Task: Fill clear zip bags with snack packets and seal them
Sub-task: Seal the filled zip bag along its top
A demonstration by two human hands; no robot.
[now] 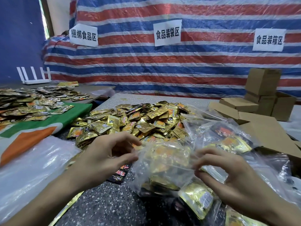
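Closest in, under the right wrist, a second bag (197, 200) of gold packets lies on the dark speckled surface (105, 206); just above it the left hand (104, 159) and right hand (231, 175) hold the bag (166, 162) being worked, which hangs between them, stuffed with gold packets; both sets of fingers are curled in, each thumb and forefinger pinching an end of the clear mouth edge, the left at its left corner, the right on what looks like the zip strip; the filling seems done and sealing is the step in hand, though whether any of the zip is pressed shut is too blurred to tell; the next move likely calls for lining up the two lips and running a pinch along the strip from one set of fingers to the other, keeping packets clear of the track; a black packet (120, 174) lies just below the left fingers; clear plastic sheets (32, 168) lie left of that hand; filled bags (228, 141) lie heaped just beyond the right fingers; beyond both hands lies the loose pile (138, 123) of gold packets; farther right stand cardboard boxes (263, 82); a striped tarp (146, 66) backs it all.
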